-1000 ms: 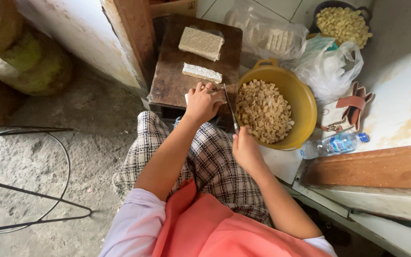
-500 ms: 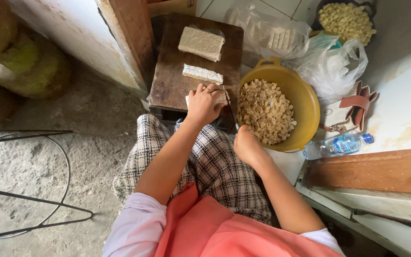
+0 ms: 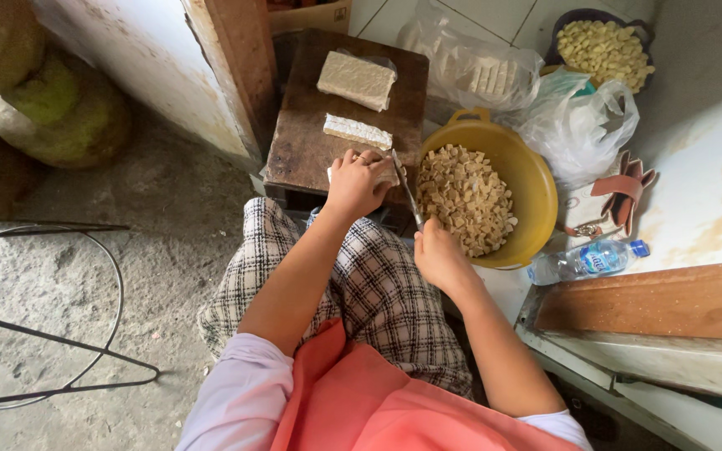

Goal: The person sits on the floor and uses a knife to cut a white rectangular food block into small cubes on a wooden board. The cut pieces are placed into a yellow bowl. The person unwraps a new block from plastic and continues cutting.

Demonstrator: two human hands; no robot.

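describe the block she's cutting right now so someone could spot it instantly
Start at the dark wooden board beside the yellow basin. Three pale blocks lie on it; take the one nearest the person, under the left hand, with the knife alongside. The other two blocks lie untouched.

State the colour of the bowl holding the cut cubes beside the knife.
Yellow bowl, seen best in the head view.

Wooden board (image 3: 311, 142) serves as reference. On it: two blocks (image 3: 358, 80), far and middle; left hand (image 3: 354, 184) at near edge. Right of board: knife (image 3: 406, 189), right hand (image 3: 439, 255), bowl (image 3: 536, 179) holding cut pieces (image 3: 465, 199). Beyond bowl: bags (image 3: 574, 125).
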